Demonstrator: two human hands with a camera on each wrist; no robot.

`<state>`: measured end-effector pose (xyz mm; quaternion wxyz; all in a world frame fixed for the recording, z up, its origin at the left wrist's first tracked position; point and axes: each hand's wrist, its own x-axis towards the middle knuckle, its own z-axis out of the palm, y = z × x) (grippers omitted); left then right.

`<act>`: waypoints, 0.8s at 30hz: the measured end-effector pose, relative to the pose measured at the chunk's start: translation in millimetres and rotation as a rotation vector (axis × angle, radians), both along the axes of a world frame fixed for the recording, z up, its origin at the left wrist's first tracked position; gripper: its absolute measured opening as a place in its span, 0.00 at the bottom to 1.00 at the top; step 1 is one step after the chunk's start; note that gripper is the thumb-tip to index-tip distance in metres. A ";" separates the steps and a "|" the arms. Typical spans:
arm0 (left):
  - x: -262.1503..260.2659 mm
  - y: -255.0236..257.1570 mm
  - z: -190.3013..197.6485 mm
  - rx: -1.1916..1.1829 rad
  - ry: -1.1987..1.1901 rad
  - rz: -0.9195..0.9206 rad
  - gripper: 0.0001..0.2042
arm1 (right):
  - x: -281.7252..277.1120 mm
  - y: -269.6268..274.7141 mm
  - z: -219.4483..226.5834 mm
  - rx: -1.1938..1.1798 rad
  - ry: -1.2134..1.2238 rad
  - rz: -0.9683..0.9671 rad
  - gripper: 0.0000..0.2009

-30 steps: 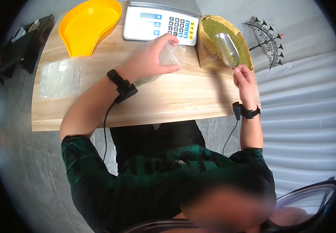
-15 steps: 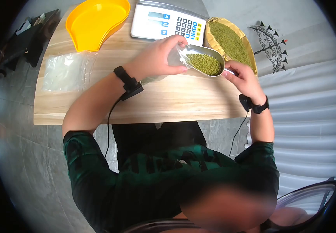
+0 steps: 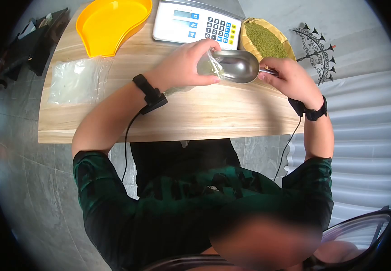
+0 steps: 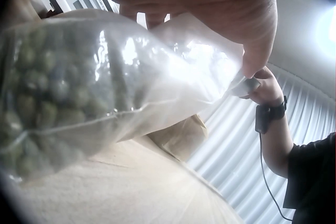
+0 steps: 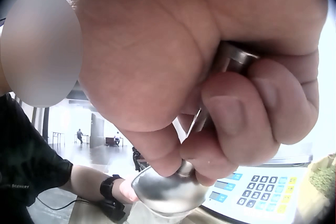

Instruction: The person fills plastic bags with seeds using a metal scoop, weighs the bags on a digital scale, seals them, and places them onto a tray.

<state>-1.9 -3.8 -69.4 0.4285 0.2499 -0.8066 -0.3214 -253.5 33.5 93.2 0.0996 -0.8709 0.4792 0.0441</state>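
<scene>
My left hand [image 3: 188, 65] holds a clear plastic bag [image 3: 204, 67] by its mouth, thumb and fingers spread around the opening. Green mung beans [image 4: 47, 92] fill the lower part of the bag in the left wrist view. In my right hand [image 3: 292, 79] is the handle of a metal scoop [image 3: 245, 67], with the fingers curled round it. The scoop's front end lies at the bag's mouth, and its visible bowl is bare. Behind it stands an open paper sack [image 3: 248, 45] of mung beans [image 3: 267, 40].
A white digital scale [image 3: 166, 31] stands at the back of the wooden table [image 3: 195, 117]. To its left lies a yellow scoop-shaped tray [image 3: 112, 27]. Flat clear plastic bags [image 3: 71, 81] lie near the left edge. A black metal rack [image 3: 315, 52] is beyond the sack.
The right hand has brought the scoop from the sack leftward to the bag's mouth. Mung beans seen in the scoop half a second ago are gone from its bowl. The left hand keeps holding the bag.
</scene>
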 end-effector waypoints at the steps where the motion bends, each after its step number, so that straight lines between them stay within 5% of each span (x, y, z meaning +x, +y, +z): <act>1: 0.2 -0.3 -0.1 0.001 0.001 0.000 0.29 | 0.3 0.5 -0.4 0.001 -0.009 0.003 0.12; 5: -0.3 -1.9 -2.6 -0.034 0.004 0.005 0.28 | -10.0 3.8 -10.4 -0.024 -0.074 0.020 0.12; 11: -0.2 -1.9 -6.4 -0.007 0.043 0.007 0.25 | -98.7 3.1 -35.8 -0.030 -0.583 -0.265 0.10; 18: -2.0 -3.3 -8.1 0.079 0.055 0.024 0.24 | -174.4 -3.1 -32.7 -0.194 -0.021 -0.610 0.14; 24: -2.0 -5.7 -10.3 0.100 0.035 0.039 0.25 | -175.7 -44.4 -71.9 -0.147 -0.125 -0.585 0.16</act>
